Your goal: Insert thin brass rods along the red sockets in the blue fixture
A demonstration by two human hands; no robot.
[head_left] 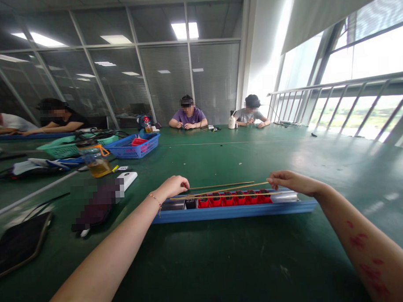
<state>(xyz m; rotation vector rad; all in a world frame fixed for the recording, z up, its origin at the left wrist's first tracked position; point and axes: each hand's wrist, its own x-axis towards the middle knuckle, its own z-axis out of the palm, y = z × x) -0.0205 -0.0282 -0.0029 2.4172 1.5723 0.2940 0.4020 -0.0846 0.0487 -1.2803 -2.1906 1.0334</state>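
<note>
A long blue tray [235, 212] lies crosswise on the table, holding a row of red cups [228, 201] with dark contents and a black block [190, 204] to their left. Thin wooden sticks [222, 186] stretch over and behind the tray. My right hand [283, 180], above the tray's right part, is closed with fingertips pinched on the end of one slanting stick. Above the left end, my left hand [175, 184] is closed with curled fingers. One stick starts close to those fingertips; whether they grip it is hidden.
On the left are a blue basket [135, 146], a green basket [61, 148], a bottle of amber liquid [98, 162], a dark red pouch [99, 205], a white device [128, 181] and a black tablet [21, 241]. Several people sit around the green table [241, 264].
</note>
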